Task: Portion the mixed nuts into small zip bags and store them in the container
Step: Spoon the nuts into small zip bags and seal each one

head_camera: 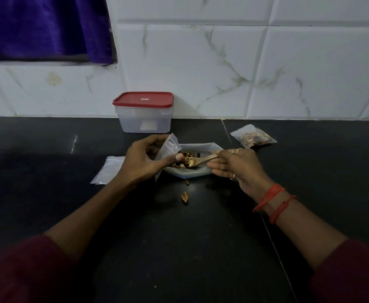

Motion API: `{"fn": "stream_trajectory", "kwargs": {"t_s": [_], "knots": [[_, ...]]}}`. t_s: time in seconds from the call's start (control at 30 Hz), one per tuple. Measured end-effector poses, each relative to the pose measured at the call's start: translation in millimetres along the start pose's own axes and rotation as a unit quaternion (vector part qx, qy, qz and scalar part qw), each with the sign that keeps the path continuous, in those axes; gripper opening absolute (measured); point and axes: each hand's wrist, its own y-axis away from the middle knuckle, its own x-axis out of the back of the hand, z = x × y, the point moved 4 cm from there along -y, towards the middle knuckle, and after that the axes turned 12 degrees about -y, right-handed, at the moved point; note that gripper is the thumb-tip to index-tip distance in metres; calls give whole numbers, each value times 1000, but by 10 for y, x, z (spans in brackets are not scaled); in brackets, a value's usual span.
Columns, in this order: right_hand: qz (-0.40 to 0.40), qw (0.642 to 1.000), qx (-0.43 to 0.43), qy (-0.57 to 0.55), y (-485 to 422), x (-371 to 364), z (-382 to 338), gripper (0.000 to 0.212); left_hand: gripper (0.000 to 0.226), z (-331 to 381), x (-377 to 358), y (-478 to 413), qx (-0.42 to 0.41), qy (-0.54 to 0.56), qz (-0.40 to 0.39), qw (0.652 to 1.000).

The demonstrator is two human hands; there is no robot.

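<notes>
Left grip: we see the left grip pinching a small zip bag between thumb and curled fingers, held up on edge at the left rim of the pouch.
Right grip: the right grip is closed round the handle of a wooden spoon, fingertips pinching it near the end.
Mixed nuts: the mixed nuts lie heaped in the open pouch on the bench, between the two grips.
Relation that matters: the small zip bag stands just left of the spoon's bowl, so we judge the coming move to be a short carry leftward into the bag's mouth (how wide it gapes we cannot tell).
Spoon axis: it runs roughly left–right, bowl toward the left grip.
Nearer hand: the left grip is nearly touching the heap; the right sits back along the handle.
Done so far: one filled bag lies to the right, apart from the container, whose red lid is on.
Spare stock: flat empty bags lie under the left wrist.
Risk: stray nuts lie on the bench — we would expect more spills.
</notes>
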Motion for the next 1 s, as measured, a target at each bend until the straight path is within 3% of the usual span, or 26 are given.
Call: {"fn": "stream_trajectory", "kwargs": {"t_s": [0.47,0.77,1.0], "knots": [[12,999,-10,-30,3,-2,-43,14,70,-9,25,-5,9,-8,15,1000],[21,995,46,-83,35,-13,-131,14,89,17,13,32,-8,-69,33,997],[-23,995,77,-59,178,-210,-55,13,97,33,-2,52,-20,-87,35,995]]}}
